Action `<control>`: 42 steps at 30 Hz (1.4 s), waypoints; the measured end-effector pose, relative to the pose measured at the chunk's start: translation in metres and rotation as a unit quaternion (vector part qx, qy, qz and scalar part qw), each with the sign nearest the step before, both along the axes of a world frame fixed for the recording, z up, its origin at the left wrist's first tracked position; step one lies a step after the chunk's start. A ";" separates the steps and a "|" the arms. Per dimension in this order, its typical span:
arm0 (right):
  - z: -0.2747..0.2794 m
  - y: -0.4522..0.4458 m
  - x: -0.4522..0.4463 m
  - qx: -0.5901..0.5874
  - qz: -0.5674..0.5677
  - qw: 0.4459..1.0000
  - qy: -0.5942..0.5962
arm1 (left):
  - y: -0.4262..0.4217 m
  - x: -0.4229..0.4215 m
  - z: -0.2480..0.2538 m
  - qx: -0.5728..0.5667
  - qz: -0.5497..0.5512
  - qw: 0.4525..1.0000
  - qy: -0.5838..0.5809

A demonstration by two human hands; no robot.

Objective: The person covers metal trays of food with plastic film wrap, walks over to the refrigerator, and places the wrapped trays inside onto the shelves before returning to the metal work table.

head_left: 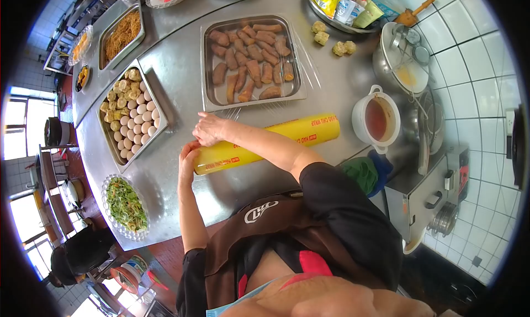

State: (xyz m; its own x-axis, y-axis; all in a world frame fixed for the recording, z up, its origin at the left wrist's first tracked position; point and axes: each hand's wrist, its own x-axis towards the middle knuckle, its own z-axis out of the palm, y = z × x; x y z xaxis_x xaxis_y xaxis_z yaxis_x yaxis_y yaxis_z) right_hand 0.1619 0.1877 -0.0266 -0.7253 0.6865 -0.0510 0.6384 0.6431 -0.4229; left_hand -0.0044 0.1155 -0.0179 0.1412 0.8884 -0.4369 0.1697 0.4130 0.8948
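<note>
A long yellow cling film box [301, 130] with red lettering lies slantwise on the steel table, in front of my body. My left hand [190, 153] is closed round its left end. Just above that end, my right hand [211, 129] has its fingers drawn together; what they pinch, if anything, I cannot make out. My right forearm crosses over the box. Beyond it stands a steel tray [207, 103] of brownish-pink pieces that look like sweet potatoes [253, 71]. Clear cling film [309, 68] shows past the tray's right edge, with creases near its front edge.
Left of my hands stand a tray of eggs [132, 132] and a plate of chopped greens [126, 204]. A white pot of reddish liquid [377, 120] and a steel bowl with a whisk [406, 68] are on the right. Yellowish chunks [321, 38] lie near a basin of packets [348, 11].
</note>
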 end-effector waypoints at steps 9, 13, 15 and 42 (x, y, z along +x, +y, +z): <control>-0.014 -0.019 0.011 0.093 0.023 0.995 0.009 | -0.009 0.019 -0.001 -0.025 -0.008 0.999 0.046; -0.019 -0.024 0.013 0.142 -0.026 0.978 0.152 | -0.010 0.020 -0.007 -0.016 -0.005 0.999 0.042; -0.022 -0.026 0.011 0.131 -0.041 0.976 0.170 | -0.013 0.017 -0.012 -0.011 0.003 1.000 0.011; -0.026 -0.012 -0.010 0.030 -0.127 0.978 0.160 | -0.051 0.026 -0.022 0.310 0.032 0.945 0.100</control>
